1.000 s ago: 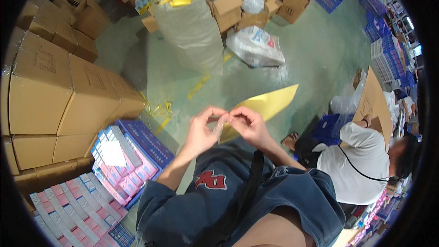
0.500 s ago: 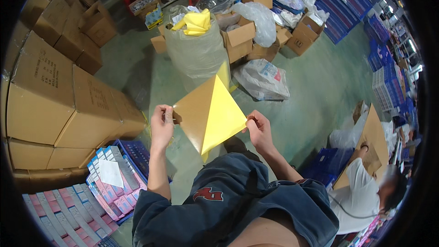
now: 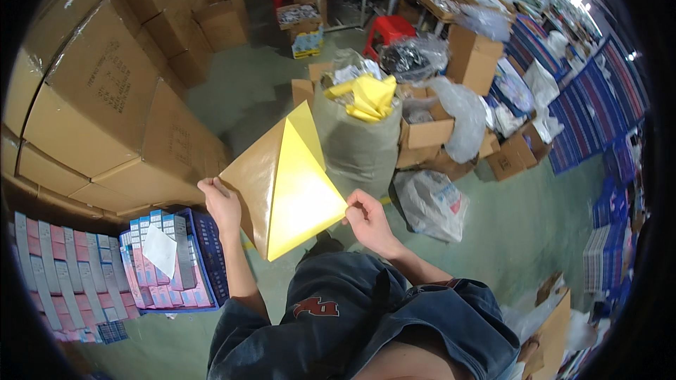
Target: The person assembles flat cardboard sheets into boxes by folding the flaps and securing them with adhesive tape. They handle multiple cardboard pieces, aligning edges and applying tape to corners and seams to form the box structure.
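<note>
Between my two hands a thin sheet (image 3: 253,183) is stretched out, glossy brown on its left part and bright yellow on its right part. A diagonal crease or edge divides the colours, and a second yellow corner stands up behind the top. My left hand (image 3: 221,204) pinches the sheet's left corner between thumb and fingers. At the right corner of the yellow part, my right hand (image 3: 370,224) holds on with its fingers curled. Whether this is one folded sheet or two layers I cannot tell.
Ahead stands a big pale sack (image 3: 355,148) topped with crumpled yellow sheets (image 3: 370,97). Stacked cartons (image 3: 105,98) line the left side. At lower left, a blue crate (image 3: 211,260) holds pink and blue boxes. A white plastic bag (image 3: 429,204) lies on the floor to the right.
The view has turned, so the surroundings sit farther right and lower. The sheet has tilted and moved left in view, both hands still on its corners; more of its yellow part shows.
</note>
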A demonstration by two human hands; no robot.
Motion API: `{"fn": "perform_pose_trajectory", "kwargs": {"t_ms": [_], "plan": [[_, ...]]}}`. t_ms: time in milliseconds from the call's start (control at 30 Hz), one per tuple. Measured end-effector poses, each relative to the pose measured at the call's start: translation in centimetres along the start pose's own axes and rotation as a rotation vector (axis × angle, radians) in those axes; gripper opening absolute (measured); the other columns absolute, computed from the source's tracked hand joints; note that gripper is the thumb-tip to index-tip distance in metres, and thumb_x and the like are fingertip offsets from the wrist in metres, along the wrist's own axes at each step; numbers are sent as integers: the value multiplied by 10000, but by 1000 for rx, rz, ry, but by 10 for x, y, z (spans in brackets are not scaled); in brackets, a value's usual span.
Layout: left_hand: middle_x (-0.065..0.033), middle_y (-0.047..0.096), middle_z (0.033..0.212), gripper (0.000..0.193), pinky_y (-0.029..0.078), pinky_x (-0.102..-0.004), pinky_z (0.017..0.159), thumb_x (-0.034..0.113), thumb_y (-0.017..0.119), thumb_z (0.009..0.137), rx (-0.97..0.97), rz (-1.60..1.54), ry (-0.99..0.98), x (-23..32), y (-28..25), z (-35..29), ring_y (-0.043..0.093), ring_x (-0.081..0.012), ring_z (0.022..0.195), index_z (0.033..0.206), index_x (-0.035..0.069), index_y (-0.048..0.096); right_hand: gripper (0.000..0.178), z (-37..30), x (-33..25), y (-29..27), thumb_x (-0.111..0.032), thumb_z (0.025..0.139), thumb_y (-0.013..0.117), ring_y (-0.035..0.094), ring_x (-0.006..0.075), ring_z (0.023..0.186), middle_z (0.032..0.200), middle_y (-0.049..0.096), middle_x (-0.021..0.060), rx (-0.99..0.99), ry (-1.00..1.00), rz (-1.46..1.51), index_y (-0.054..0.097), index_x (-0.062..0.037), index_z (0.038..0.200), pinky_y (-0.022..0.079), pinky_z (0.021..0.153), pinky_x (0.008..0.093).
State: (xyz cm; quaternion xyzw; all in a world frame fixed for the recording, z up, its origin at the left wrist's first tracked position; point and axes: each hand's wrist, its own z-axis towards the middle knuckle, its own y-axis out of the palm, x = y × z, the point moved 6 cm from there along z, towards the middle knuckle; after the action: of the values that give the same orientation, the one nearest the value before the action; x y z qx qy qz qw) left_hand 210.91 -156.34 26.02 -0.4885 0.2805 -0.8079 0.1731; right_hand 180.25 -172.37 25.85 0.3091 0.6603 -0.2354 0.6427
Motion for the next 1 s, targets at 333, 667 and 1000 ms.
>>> {"fn": "perform_pose_trajectory", "kwargs": {"t_ms": [333, 667, 1000], "plan": [[-312, 595, 1055, 130, 494, -527, 790, 67, 500, 1033, 177, 238, 113, -57, -25, 107, 588, -526, 963, 1086, -38, 445, 106, 139, 13, -22, -80, 899, 591, 443, 82, 643, 690, 479, 21, -75, 24, -303, 545, -10, 834, 388, 565, 272], [-251, 592, 969, 249, 483, -444, 767, 108, 485, 1059, 194, 367, 50, -60, -52, 112, 587, -405, 845, 1281, -5, 470, 204, 304, 28, -93, -189, 862, 666, 622, 254, 651, 710, 631, 129, -175, -68, -815, 584, -12, 804, 497, 619, 368], [-226, 617, 1064, 302, 508, -421, 780, 83, 496, 1051, 329, 515, -179, -37, -94, 88, 627, -362, 905, 1350, 46, 474, 199, 495, 64, -202, -223, 844, 633, 700, 371, 862, 842, 680, 217, -170, -57, -1525, 643, -39, 919, 551, 728, 455]]}}
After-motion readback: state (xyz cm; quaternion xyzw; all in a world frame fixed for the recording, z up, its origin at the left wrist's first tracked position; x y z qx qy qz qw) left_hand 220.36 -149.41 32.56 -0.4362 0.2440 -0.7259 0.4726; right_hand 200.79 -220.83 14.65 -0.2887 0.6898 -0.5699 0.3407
